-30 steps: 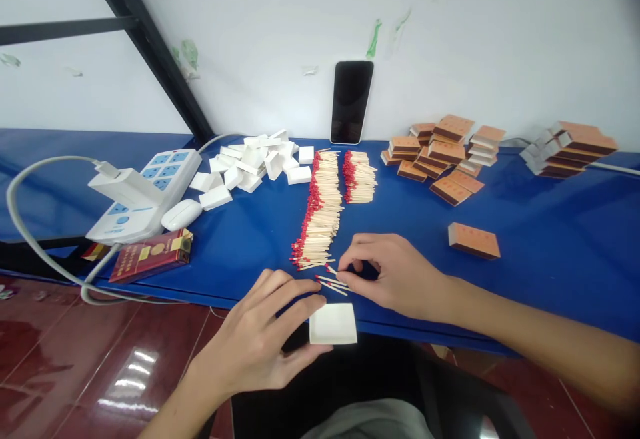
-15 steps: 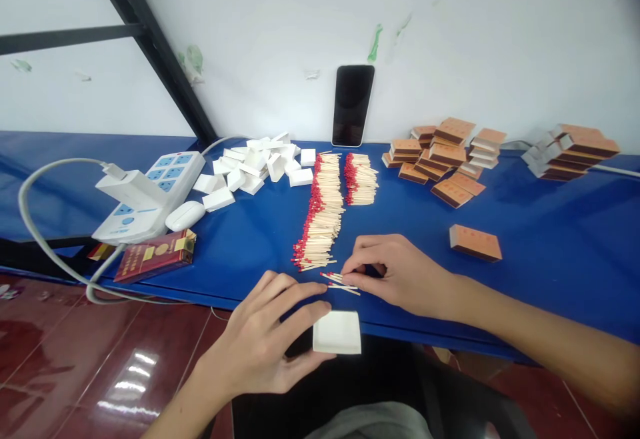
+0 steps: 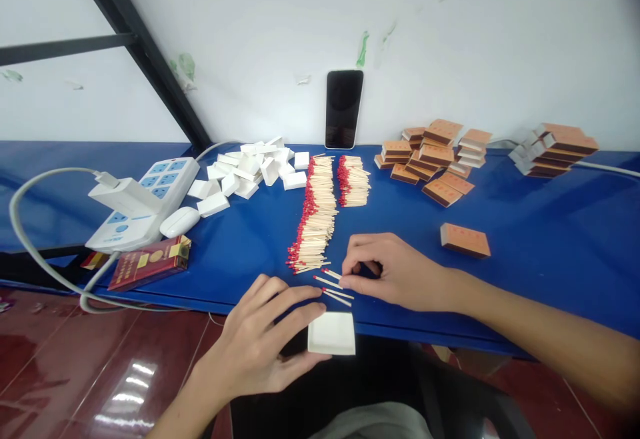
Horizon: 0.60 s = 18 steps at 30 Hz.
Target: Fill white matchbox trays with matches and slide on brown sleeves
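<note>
My left hand (image 3: pixel 270 332) grips an open white matchbox tray (image 3: pixel 331 333) between thumb and fingers, just off the table's front edge. No matches show inside the tray. My right hand (image 3: pixel 383 271) is closed in a pinch on the table, its fingertips on the tail of a red-tipped match (image 3: pixel 331 274). Between the two hands lie a few loose matches (image 3: pixel 337 297), apart from one another, with my left index fingertip touching or almost touching them. Beyond them is a long row of matches (image 3: pixel 319 215), heads to the left, with a shorter pile (image 3: pixel 355 181) beside it.
White empty trays (image 3: pixel 249 167) are heaped at the back left, near a power strip (image 3: pixel 145 199), a white mouse-like object (image 3: pixel 180 221) and a red packet (image 3: pixel 150 263). A phone (image 3: pixel 343 109) leans on the wall. Matchboxes (image 3: pixel 435 155) are stacked right; a single matchbox (image 3: pixel 465 240) lies nearer.
The loose matches by my fingertips have spread apart, a couple sliding toward the front edge. My left hand keeps the tray in place; my right hand stays pinched. The view has shifted slightly.
</note>
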Motion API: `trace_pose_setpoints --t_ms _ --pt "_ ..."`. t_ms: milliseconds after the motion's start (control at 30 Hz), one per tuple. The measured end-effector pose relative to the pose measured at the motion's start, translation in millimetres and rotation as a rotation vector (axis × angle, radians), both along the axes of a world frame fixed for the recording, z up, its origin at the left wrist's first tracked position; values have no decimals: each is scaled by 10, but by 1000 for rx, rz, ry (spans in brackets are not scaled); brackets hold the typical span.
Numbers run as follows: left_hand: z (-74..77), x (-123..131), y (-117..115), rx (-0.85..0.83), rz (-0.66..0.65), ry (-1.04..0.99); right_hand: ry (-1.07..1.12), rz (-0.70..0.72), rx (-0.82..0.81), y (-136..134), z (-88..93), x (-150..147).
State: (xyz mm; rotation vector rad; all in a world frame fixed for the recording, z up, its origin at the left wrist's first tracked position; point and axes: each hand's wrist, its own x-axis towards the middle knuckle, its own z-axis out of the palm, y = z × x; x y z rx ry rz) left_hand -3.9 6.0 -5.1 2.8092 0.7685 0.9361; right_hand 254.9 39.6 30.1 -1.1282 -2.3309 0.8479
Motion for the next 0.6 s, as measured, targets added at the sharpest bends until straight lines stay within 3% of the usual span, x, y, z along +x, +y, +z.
trace_pose_setpoints --t_ms 200,367,600 --pt "9 11 -1 21 17 6 -47 -7 93 -89 -48 -34" --pt "27 51 21 35 -15 61 -79 -118 130 -53 -88 -139" --pt "53 53 9 42 -2 84 -65 -104 80 -73 -67 -95"
